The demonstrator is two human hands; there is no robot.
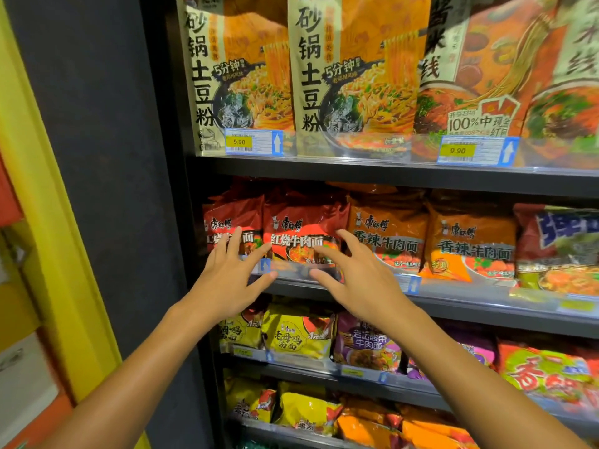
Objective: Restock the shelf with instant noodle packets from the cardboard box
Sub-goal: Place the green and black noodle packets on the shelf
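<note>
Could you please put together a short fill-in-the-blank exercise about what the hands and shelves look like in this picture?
1. Both hands reach toward the ____ noodle packet on the second shelf.
2. The left hand has its fingers ____ and grips nothing.
3. Right of the right hand stand two ____ packets.
4. The yellow price tag on the top shelf reads ____.

Missing words: red; spread; orange; 9.90

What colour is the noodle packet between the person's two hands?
The packet is red, with white lettering on a band, seen in the head view.
</note>
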